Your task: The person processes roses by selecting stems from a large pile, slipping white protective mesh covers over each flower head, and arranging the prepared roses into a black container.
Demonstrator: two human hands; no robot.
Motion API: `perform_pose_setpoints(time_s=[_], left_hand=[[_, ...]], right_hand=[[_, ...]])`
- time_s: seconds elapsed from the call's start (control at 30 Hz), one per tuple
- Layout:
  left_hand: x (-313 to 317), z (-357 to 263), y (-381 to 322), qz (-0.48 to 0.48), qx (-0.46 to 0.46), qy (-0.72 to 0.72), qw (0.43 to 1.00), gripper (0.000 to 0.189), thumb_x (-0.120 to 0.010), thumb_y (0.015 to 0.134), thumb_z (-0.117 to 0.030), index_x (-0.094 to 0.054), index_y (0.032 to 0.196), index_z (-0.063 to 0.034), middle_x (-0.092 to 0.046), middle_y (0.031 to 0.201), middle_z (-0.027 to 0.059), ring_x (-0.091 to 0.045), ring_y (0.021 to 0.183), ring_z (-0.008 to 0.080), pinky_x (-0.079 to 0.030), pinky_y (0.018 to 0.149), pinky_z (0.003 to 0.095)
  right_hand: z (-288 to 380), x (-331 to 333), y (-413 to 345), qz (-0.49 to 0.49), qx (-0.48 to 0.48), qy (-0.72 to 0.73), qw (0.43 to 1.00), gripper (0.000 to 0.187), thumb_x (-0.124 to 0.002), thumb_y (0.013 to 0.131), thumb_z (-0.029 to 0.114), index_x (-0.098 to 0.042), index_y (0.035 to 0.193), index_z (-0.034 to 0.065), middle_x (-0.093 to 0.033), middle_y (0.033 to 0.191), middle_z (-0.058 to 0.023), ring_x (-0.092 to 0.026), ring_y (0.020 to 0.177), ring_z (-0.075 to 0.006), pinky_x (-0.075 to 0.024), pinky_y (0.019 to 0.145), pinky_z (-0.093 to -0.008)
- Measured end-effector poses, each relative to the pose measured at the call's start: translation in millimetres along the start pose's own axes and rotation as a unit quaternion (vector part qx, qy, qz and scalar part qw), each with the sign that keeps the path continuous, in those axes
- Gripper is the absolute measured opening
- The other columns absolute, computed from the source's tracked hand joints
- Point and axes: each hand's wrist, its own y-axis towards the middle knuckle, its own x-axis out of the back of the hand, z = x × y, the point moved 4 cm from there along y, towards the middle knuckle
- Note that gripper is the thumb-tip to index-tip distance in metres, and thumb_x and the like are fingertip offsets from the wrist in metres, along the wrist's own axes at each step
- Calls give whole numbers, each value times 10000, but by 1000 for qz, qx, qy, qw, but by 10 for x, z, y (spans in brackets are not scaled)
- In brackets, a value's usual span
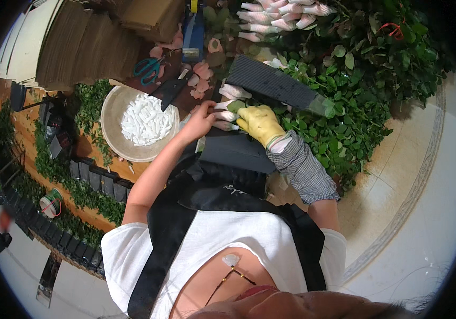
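Observation:
Several pale pink rose buds [226, 116] in white foam net sleeves lie side by side before me, between two black boards. My left hand [200, 122] is bare, and its fingertips touch the sleeve ends; whether they pinch one is unclear. My right hand [260, 123], in a yellow glove, curls around the leafy stem end of a netted rose; its fingertips are partly hidden. A green leaf [236, 106] shows between the hands. Beyond them lies the ribbed black board [271, 81]. A smooth black board [234, 150] is nearest my body.
A bowl [110, 137] of small white pieces [148, 119] stands left. Behind it are teal scissors [147, 71], a black tool [174, 89], loose petals [202, 71], a blue tape dispenser [193, 36] and stacked cardboard [84, 48]. Leafy stems [327, 131] and more netted buds [283, 16] lie right and beyond.

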Motion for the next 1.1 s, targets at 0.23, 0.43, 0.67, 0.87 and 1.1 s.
perform_pose_setpoints(time_s=[0.23, 0.43, 0.67, 0.87, 1.1], left_hand=[[78, -534, -204, -21, 87, 204, 975, 491, -671, 965, -225, -469, 1325, 40, -661, 1174, 203, -669, 1046, 263, -533, 863, 342], [120, -620, -171, 68, 32, 384, 920, 528, -743, 864, -517, -723, 831, 9, -607, 933, 180, -661, 821, 352, -527, 724, 435], [51, -403, -55, 170, 44, 262, 949, 380, -756, 873, -395, -753, 963, -26, -715, 861, 192, -689, 844, 377, -522, 772, 470], [6, -442, -36, 198, -21, 193, 961, 289, -655, 964, -329, -729, 1048, -62, -689, 989, 179, -648, 974, 361, -498, 825, 428], [663, -553, -275, -144, -43, -216, 965, 236, -576, 984, -199, -721, 986, -13, -726, 936, 89, -661, 811, 196, -505, 732, 374]], right_hand=[[-125, -424, 48, 1, -7, -94, 996, 283, -648, 894, 319, -681, 747, 79, -689, 675, -123, -703, 643, -296, -546, 634, -414], [177, -12, -74, -30, 3, -59, 998, 269, -690, 897, 312, -639, 772, 79, -682, 708, -141, -686, 672, -327, -533, 652, -436], [14, -461, 7, 42, 47, -44, 997, 188, -699, 861, 248, -662, 771, 87, -701, 739, -128, -696, 713, -340, -538, 639, -456], [-46, -373, -97, 69, 9, -20, 997, 232, -732, 853, 281, -625, 920, 86, -696, 789, -128, -692, 761, -332, -537, 710, -445], [-157, -512, -103, 29, 2, -22, 999, 227, -724, 875, 280, -619, 871, 79, -687, 772, -123, -688, 741, -334, -536, 671, -442]])
